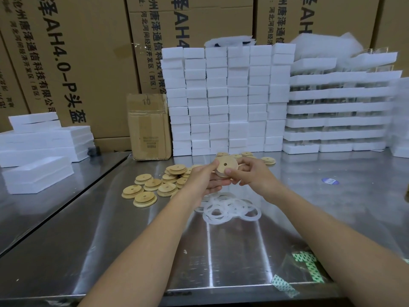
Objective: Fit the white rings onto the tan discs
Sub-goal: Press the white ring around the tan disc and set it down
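Working at the steel table (221,251): broad bare sheet toward me and rightward, near edge low in view, dark seam (73,197) to a second table (44,213) on my left. White foam boxes (228,100) wall off the back. Loose discs (155,185) heaped left of centre; white rings (230,209) piled just below my hands. Left hand (202,179) cups and right hand (250,173) pinches one held disc (229,166), raised above the rings, hole facing me. Pale sliver at its lower rim looks like a ring (219,173), part-seated. Step, I judge: pressing it home. Next calls for walking thumbs round the rim, then setting it down apart from the bare discs.
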`<state>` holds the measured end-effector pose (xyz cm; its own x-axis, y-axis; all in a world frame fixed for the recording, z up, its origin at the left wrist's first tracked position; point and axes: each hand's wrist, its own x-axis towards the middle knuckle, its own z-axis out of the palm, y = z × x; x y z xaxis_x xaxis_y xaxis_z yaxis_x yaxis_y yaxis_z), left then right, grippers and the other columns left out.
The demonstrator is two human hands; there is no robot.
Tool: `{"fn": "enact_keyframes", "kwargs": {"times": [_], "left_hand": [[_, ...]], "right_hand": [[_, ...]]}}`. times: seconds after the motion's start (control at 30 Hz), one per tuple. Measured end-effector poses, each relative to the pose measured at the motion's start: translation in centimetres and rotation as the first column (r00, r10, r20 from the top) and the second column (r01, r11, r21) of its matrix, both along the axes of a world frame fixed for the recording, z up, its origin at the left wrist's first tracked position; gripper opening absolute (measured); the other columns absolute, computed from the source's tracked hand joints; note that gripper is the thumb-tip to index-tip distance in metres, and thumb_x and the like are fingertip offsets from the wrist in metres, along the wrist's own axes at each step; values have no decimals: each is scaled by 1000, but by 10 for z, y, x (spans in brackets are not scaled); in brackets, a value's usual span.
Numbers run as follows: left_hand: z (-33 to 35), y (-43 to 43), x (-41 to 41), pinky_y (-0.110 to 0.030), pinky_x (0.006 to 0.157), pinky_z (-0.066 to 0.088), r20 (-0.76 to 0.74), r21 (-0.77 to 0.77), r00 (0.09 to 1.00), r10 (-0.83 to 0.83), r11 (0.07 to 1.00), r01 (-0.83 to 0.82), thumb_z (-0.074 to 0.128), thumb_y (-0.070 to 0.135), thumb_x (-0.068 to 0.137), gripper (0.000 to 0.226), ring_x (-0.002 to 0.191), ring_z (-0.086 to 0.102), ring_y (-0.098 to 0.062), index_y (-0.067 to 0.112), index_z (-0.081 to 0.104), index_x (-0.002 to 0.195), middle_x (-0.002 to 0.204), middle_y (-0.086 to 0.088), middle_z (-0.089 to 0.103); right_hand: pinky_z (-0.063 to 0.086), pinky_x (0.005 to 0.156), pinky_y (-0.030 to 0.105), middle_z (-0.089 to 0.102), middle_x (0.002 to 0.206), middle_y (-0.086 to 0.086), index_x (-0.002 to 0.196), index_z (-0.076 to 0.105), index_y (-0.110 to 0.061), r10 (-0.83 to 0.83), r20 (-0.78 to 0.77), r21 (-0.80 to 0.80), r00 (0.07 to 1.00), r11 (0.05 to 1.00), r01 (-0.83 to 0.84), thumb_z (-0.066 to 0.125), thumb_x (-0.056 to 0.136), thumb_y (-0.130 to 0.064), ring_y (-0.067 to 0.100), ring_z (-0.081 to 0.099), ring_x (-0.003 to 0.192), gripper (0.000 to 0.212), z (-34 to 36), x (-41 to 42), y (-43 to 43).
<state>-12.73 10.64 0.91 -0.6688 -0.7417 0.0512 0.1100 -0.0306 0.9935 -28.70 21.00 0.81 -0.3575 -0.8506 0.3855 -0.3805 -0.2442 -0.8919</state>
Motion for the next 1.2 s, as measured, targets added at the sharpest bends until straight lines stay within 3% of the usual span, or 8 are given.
{"fn": "enact_keyframes", "kwargs": {"times": [0.13, 0.3, 0.43, 0.63, 0.9, 1.03, 1.2], "left_hand": [[0, -1, 1, -35, 87, 61, 6, 18, 1000, 15, 1000, -15, 51, 48, 111, 38, 97, 82, -22, 18, 72, 121, 104, -7, 84], [0, 0, 1, -36, 91, 59, -4, 36, 1000, 7, 999, -6, 51, 43, 113, 36, 99, 82, -24, 17, 70, 127, 107, -7, 83], [-5, -1, 0, -39, 100, 60, 25, 60, 999, 22, 998, -24, 52, 34, 114, 30, 98, 82, -25, 14, 66, 131, 110, -6, 83], [-6, 0, -4, -38, 101, 62, 88, 69, 994, 59, 996, -65, 57, 24, 111, 26, 95, 82, -22, 6, 69, 126, 109, -7, 83], [-11, -7, 0, -29, 86, 63, 54, 13, 994, 96, 995, -97, 73, 12, 101, 17, 93, 82, -19, 1, 76, 114, 100, -10, 84], [-11, -9, 1, -28, 75, 55, 66, -29, 985, 159, 987, -158, 81, 17, 96, 7, 87, 82, -15, 12, 79, 100, 94, -4, 84], [-10, -10, 0, -26, 70, 49, 43, -86, 971, 234, 969, -230, 87, 24, 91, 10, 80, 80, -8, 19, 78, 89, 90, 1, 83]], "right_hand": [[54, 66, 23, 77, 90, 20, 126, 65, -27, 12, -35, 4, 999, 1000, -12, 85, 87, -35, 15, 75, 76, 45, -2, -1, -1], [53, 63, 20, 73, 81, 20, 124, 61, -36, -24, -151, -53, 988, 998, 16, 87, 86, -33, 16, 73, 72, 46, -5, -3, -3], [55, 75, 41, 69, 77, 11, 124, 56, -40, -156, -396, -69, 905, 988, 140, 88, 83, -35, 22, 65, 72, 51, -13, -4, -5], [57, 72, 44, 62, 68, -3, 124, 52, -44, -219, -552, -63, 805, 973, 222, 83, 85, -35, 10, 59, 65, 51, -15, -3, -6], [57, 71, 43, 60, 70, -8, 132, 47, -44, -230, -663, -69, 713, 966, 247, 80, 90, -37, 8, 60, 69, 54, -12, -4, -7], [56, 68, 38, 61, 72, -9, 131, 44, -51, -253, -633, -111, 732, 965, 238, 79, 89, -42, 7, 60, 68, 55, -14, -5, -8], [55, 74, 31, 65, 83, -15, 133, 50, -57, -285, -590, -143, 756, 958, 250, 77, 90, -43, 2, 64, 71, 53, -15, -7, -9]]}}
